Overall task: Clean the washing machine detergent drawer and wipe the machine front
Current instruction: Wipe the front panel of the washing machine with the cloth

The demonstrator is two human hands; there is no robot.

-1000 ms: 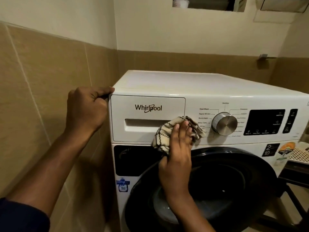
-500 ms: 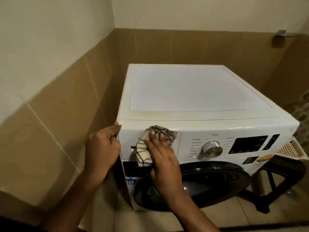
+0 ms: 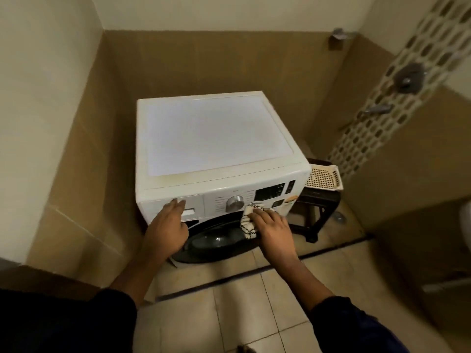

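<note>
A white front-loading washing machine (image 3: pixel 214 138) stands in a tiled corner, seen from above. Its detergent drawer (image 3: pixel 190 203) at the front's upper left is closed. My left hand (image 3: pixel 167 230) lies on the drawer front with fingers reaching its upper edge. My right hand (image 3: pixel 271 226) presses a cream cloth with dark lines (image 3: pixel 248 220) against the front panel, just right of the silver dial (image 3: pixel 235 203) and below the dark display (image 3: pixel 270 191). The dark round door (image 3: pixel 216 242) sits under both hands.
A dark stool (image 3: pixel 318 210) carrying a white perforated basket (image 3: pixel 323 178) stands right of the machine. Tiled walls close in at left and behind. A patterned tile strip with tap fittings (image 3: pixel 407 77) runs down the right wall. Beige floor tiles lie in front.
My view has risen and pulled back from the machine. My right hand carried the cloth from the drawer front rightward past the dial. My left hand moved from the machine's left corner onto the drawer front.
</note>
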